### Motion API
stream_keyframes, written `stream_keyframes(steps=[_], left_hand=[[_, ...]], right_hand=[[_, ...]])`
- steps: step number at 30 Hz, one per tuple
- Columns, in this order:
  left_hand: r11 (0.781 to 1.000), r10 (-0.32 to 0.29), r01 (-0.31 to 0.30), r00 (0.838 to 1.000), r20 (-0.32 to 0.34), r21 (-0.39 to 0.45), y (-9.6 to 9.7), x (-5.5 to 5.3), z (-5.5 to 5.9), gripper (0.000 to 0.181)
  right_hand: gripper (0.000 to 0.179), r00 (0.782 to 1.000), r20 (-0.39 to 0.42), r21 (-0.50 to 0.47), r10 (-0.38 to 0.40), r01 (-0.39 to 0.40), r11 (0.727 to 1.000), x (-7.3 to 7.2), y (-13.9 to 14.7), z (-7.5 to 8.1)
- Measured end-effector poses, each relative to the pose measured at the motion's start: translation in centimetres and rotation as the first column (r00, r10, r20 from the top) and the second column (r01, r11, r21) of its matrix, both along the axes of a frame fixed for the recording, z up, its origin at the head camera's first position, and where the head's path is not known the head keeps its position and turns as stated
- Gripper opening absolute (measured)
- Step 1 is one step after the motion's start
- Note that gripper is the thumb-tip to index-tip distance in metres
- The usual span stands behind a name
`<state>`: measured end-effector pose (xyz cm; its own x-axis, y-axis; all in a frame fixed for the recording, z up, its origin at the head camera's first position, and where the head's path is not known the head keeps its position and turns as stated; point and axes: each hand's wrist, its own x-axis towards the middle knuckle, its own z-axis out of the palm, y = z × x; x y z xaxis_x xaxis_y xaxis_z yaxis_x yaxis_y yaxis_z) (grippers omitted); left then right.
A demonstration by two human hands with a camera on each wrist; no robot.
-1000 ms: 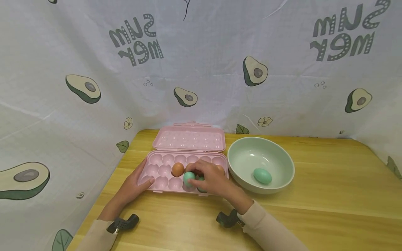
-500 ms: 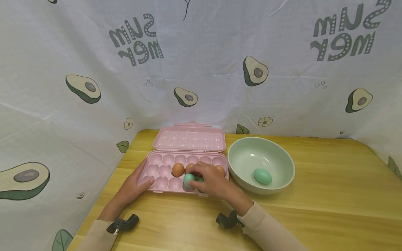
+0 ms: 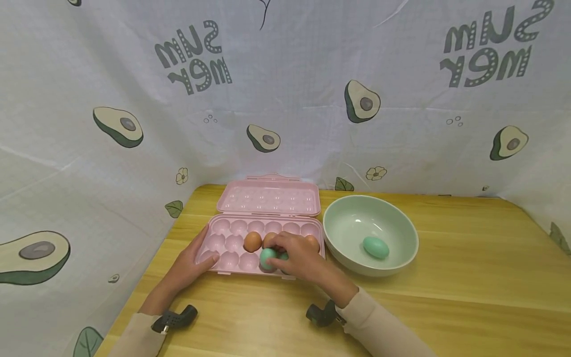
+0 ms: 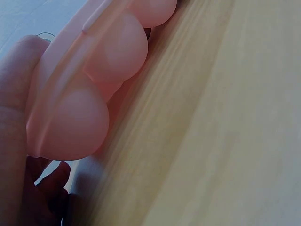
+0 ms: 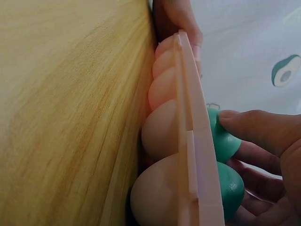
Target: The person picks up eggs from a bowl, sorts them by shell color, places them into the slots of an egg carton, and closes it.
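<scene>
A pink egg carton (image 3: 229, 259) lies on the table with its lid (image 3: 267, 197) folded back. My left hand (image 3: 189, 260) grips the carton's left end, thumb over the rim; the left wrist view shows the rounded undersides of its cups. With thumb and fingers, my right hand (image 3: 300, 255) pinches a green egg (image 3: 267, 259) sitting in a front-row cup. Beside it, a second green egg (image 5: 230, 190) sits in the carton, mostly covered by the hand in the head view. Brown eggs (image 3: 253, 241) sit in the middle row, some partly hidden behind the right hand.
A pale green bowl (image 3: 332, 233) stands right of the carton, close to its edge, with one green egg (image 3: 375, 247) inside. A white cloth (image 3: 303, 114) printed with avocados hangs behind the wooden table (image 3: 468, 248).
The green egg in the bowl has rolled slightly to the right. My right hand stays on its egg, which sits a touch lower. The left hand has not moved.
</scene>
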<state>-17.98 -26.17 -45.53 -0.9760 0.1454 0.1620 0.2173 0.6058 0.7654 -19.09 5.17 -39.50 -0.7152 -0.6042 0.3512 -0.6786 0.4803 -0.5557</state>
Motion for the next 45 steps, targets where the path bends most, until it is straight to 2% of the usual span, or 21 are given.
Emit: stream_keyframes(steps=[5, 13, 30, 34, 40, 45], left_hand=[[1.0, 0.0, 0.0, 1.0, 0.002, -0.001, 0.0, 0.0, 0.1, 0.087], [1.0, 0.0, 0.0, 1.0, 0.002, -0.009, 0.0, -0.1, 0.1, 0.087], [1.0, 0.0, 0.0, 1.0, -0.005, -0.007, 0.1, -0.1, 0.0, 0.087], [1.0, 0.003, -0.003, 1.0, -0.003, -0.01, 0.0, -0.1, -0.1, 0.087], [1.0, 0.001, -0.001, 1.0, -0.009, -0.012, 0.0, -0.1, -0.2, 0.087], [1.0, 0.0, 0.0, 1.0, -0.01, -0.008, 0.0, 0.0, 0.0, 0.087]], right_hand=[[0.024, 1.0, 0.019, 0.009, -0.003, 0.002, 1.0, 0.1, 0.0, 0.1], [0.018, 0.999, 0.049, -0.037, 0.014, -0.012, 0.999, -0.2, 0.0, -0.1], [0.019, 0.998, 0.059, -0.054, 0.021, -0.018, 0.998, -0.1, 0.3, 0.1], [0.02, 0.999, 0.05, -0.062, 0.022, -0.019, 0.998, 0.0, 0.4, 0.2], [0.02, 1.0, -0.01, -0.057, -0.004, 0.003, 0.998, 0.0, 0.8, 0.3], [0.02, 1.0, 0.004, -0.095, 0.021, -0.02, 0.995, -0.3, 1.3, 0.8]])
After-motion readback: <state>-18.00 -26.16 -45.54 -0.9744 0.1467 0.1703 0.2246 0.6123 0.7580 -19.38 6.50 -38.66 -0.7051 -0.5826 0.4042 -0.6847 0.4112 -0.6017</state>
